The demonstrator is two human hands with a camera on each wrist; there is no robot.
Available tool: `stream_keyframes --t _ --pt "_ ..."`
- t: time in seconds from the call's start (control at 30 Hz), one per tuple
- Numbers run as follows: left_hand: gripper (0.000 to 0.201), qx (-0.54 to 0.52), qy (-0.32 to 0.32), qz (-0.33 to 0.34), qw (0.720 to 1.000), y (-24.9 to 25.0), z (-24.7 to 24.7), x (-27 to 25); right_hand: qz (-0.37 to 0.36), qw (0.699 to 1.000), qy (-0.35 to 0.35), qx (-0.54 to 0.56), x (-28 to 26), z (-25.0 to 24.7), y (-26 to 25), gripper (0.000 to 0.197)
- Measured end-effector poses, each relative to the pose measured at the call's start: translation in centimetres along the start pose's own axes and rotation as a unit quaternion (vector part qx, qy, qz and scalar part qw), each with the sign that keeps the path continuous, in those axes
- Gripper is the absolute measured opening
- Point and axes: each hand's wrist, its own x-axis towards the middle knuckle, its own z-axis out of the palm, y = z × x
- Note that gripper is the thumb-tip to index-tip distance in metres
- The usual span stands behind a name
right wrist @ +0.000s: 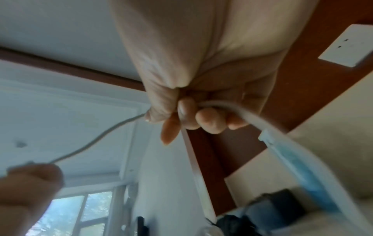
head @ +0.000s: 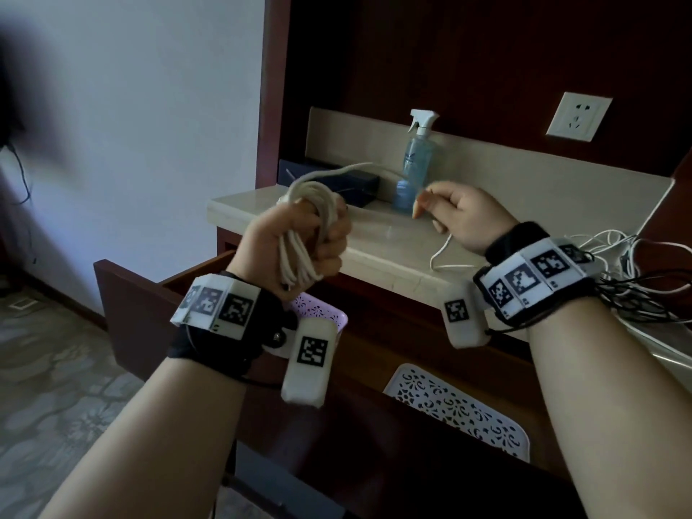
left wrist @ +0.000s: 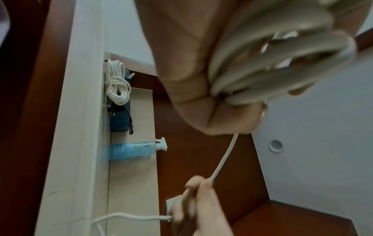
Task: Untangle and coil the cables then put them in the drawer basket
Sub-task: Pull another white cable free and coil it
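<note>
Forearms with tagged wrist bands framed the view; left hand (head: 299, 241) gripped a part-wound white cord coil (head: 312, 219), loops round its fingers. Right hand (head: 462, 215) pinched the same cord's free run, which trailed to the beige stone counter (head: 378, 252). Coiling looked roughly midway. One tied white bundle (left wrist: 118, 83) lay on the counter's far end; a black-and-white cable tangle (head: 636, 279) waited beside the right wrist. White perforated plastic basket (head: 464, 410) sat in the open drawer below, contents unclear.
</note>
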Motion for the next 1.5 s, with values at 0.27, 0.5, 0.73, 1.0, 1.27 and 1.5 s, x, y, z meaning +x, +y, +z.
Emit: stream_keyframes --t 0.27,0.5,0.73,1.0,1.27,1.5 --pt "0.034 0.04 0.096 0.023 0.994 0.0 -1.5 0.3 0.013 0.977 0.192 0.089 -0.5 1.4 2.7 0.014" --pt "0.028 0.084 0.069 -0.054 0.993 -1.1 -1.6 0.4 0.044 0.951 0.298 0.07 0.5 1.5 3.9 0.02" --pt "0.058 -0.026 0.031 -0.018 0.999 -0.9 -1.3 1.4 0.074 0.984 0.16 0.004 0.2 2.3 4.2 0.02" --pt "0.042 -0.042 0.164 0.094 0.981 -0.5 -0.7 3.2 0.088 0.991 -0.034 -0.091 -3.5 3.4 0.7 0.018" --pt "0.044 -0.089 0.191 0.13 0.969 -0.8 -1.2 3.2 0.107 0.986 -0.094 -0.085 -5.3 4.4 0.2 0.02" --pt "0.019 -0.018 0.24 0.122 0.963 -2.0 -1.0 2.9 0.092 0.991 -0.076 -0.065 -6.3 4.8 0.2 0.017"
